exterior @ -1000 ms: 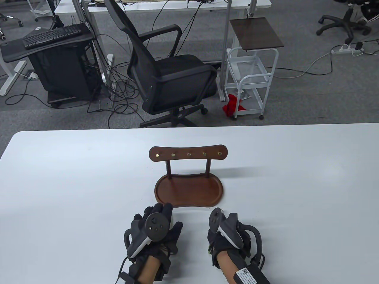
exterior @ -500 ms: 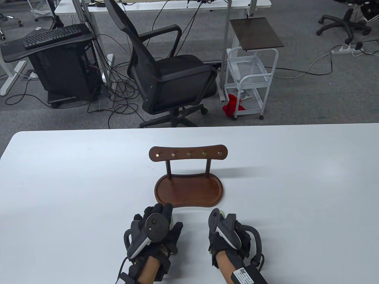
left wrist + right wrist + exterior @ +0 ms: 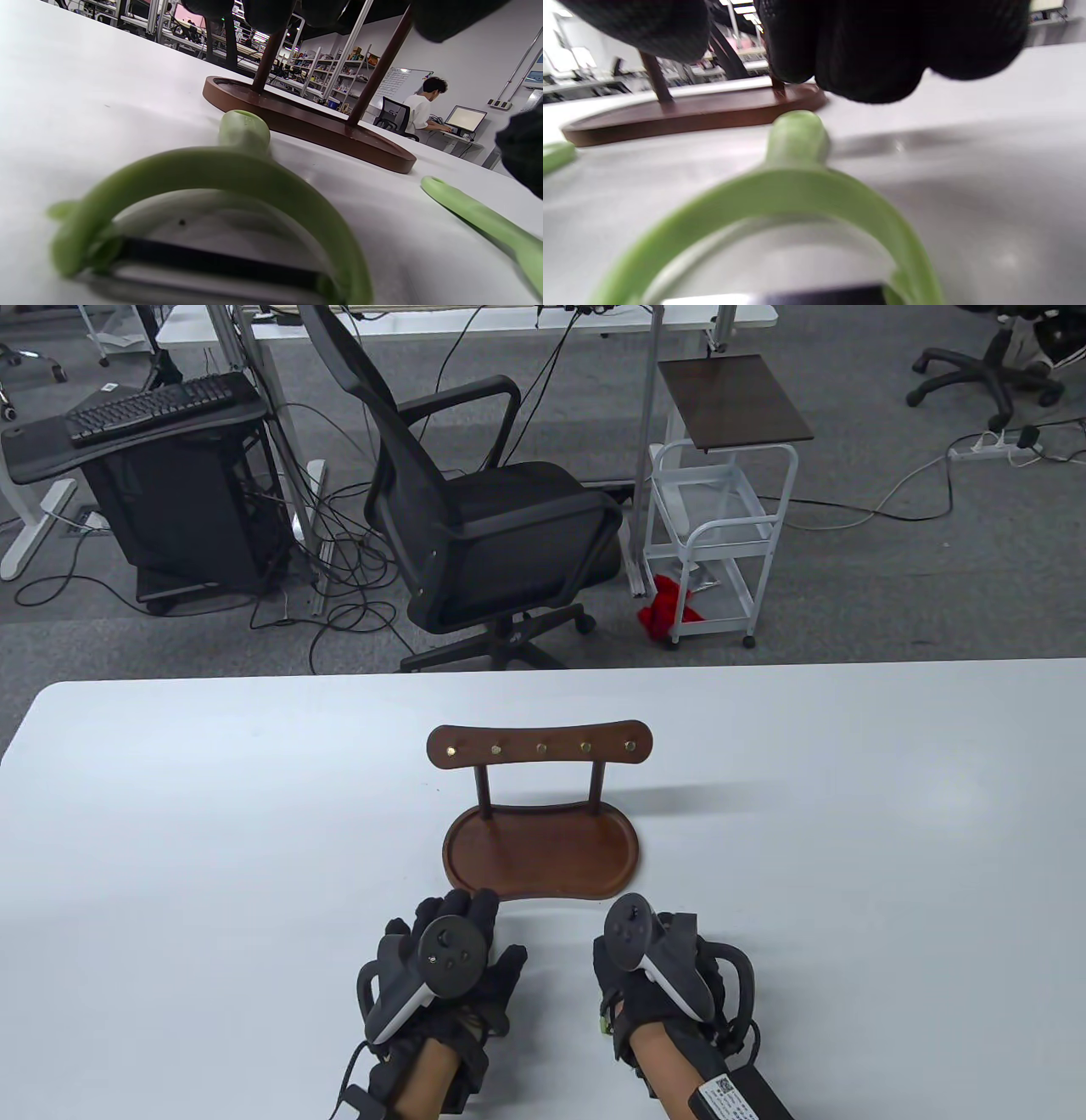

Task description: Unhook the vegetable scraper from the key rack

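Observation:
The brown wooden key rack point(image 3: 540, 746) stands mid-table with its tray point(image 3: 475, 861) toward me; nothing hangs from its brass hooks. A green vegetable scraper point(image 3: 237, 178) lies flat on the table under my left hand point(image 3: 488, 933), handle toward the rack, fingers spread above it. A second green scraper point(image 3: 797, 186) lies under my right hand point(image 3: 619, 976), whose fingers point(image 3: 874, 46) hang over its handle without closing on it. In the table view only a green bit point(image 3: 603, 1027) shows by my right wrist. The right scraper's handle shows in the left wrist view point(image 3: 479, 220).
White table point(image 3: 848, 814) with both hands near its front edge, just short of the tray. Beyond the far edge are a black office chair point(image 3: 492, 517) and a white cart point(image 3: 721, 534) on the floor.
My right hand has rolled from lying on its side to flatter, palm down, and shifted slightly right. The left hand and the rack have not moved.

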Available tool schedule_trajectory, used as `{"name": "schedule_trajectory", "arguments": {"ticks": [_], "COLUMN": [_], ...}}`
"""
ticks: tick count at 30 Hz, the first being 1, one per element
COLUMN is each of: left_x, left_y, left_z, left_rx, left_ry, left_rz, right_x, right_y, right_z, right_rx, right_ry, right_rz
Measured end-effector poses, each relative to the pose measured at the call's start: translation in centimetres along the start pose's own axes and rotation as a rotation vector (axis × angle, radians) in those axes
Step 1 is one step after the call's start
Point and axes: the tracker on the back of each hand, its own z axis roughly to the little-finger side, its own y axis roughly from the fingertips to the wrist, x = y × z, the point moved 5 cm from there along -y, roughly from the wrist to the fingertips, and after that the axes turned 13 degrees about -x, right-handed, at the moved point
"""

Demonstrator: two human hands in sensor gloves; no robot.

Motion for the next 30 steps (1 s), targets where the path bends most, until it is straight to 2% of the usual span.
{"name": "schedule_trajectory", "arguments": {"ticks": [3, 12, 18, 25, 30], "left_x": [0.1, 0.1, 0.1, 0.2, 0.2], "left_y": [-0.1, -0.5, -0.5, -0.6, -0.5], "left_z": [-0.1, 0.0, -0.2, 0.0, -0.1], "left_rx": [0.007, 0.014, 0.019, 0.01, 0.013], "left_ry": [-0.006, -0.032, -0.041, -0.052, -0.05], "left_rz": [0.009, 0.019, 0.012, 0.012, 0.005], "right_x": [0.7, 0.7, 0.1, 1.5, 1.5], "right_y": [0.5, 1.1, 1.1, 1.8, 1.9], "right_z": [-0.6, -0.3, 0.4, 0.4, 0.4], "right_rx": [0.059, 0.144, 0.139, 0.164, 0.182], "right_ry": [-0.046, -0.194, -0.203, -0.236, -0.225], "right_rz": [0.033, 0.001, 0.014, 0.05, 0.047]}}
